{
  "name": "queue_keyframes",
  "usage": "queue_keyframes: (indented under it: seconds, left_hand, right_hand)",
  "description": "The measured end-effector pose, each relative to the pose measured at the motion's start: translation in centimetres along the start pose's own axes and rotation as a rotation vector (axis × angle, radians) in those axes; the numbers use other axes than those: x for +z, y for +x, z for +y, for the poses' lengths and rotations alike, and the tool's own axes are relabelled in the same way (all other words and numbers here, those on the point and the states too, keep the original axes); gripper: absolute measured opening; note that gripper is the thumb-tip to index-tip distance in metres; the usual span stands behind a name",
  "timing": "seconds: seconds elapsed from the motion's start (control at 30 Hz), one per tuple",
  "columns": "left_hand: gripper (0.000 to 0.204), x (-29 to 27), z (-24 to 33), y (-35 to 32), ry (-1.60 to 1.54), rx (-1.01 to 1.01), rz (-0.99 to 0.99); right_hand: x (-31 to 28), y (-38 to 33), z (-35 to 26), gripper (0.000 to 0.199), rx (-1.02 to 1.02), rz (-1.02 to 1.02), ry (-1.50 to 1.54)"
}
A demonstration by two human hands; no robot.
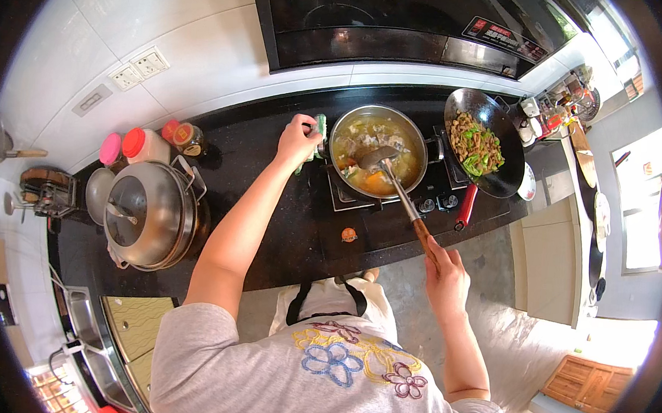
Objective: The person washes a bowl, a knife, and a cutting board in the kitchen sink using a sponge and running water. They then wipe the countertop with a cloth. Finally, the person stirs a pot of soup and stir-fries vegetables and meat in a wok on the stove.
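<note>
A steel pot [416,140] of yellowish soup with meat and vegetable pieces stands on the gas stove [390,209]. My left hand [298,137] grips the pot's left handle through a green-and-white cloth [320,125]. My right hand [443,269] holds the wooden end of a long metal ladle [394,187], whose bowl rests in the soup.
A black wok [516,159] of stir-fried meat and greens with a red handle sits on the right burner. A lidded steel pot [147,212] stands at the left, with red- and pink-capped jars [143,144] behind it. A sink [92,344] is at lower left.
</note>
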State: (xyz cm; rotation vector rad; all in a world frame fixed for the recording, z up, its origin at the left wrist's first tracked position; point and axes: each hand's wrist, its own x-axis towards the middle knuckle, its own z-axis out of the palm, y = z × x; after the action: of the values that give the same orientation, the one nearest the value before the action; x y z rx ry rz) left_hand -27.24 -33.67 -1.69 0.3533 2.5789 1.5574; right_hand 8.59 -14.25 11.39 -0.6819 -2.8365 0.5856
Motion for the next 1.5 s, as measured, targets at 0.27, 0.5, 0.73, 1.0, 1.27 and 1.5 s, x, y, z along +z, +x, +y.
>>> queue_keyframes:
  seconds: [0.27, 0.5, 0.73, 1.0, 1.27, 1.5]
  left_hand:
    - [0.047, 0.2, 0.3, 1.0, 0.201, -0.051, -0.081]
    - [0.046, 0.8, 0.1, 1.0, 0.308, 0.003, -0.043]
    - [0.043, 0.8, 1.0, 0.6, 0.352, 0.001, -0.016]
    - [0.044, 0.6, 1.0, 0.8, 0.376, -0.001, -0.028]
    - [0.045, 1.0, 1.0, 0.9, 0.402, 0.004, -0.01]
    - [0.044, 0.7, 1.3, 0.5, 0.409, -0.006, 0.003]
  right_hand:
    - [-4.3, 0.3, 1.5, 0.043, -0.044, 0.126, -0.065]
    - [-1.8, 2.3, 2.6, 0.041, -0.081, 0.043, -0.119]
    - [0.6, 4.1, 3.7, 0.043, -0.227, 0.118, -0.119]
    - [-1.9, 3.9, 4.4, 0.045, -0.257, 0.023, -0.119]
    - [-0.6, 5.5, 5.0, 0.041, -0.296, 0.099, -0.111]
    - [-4.9, 3.6, 4.3, 0.042, -0.244, -0.031, -0.095]
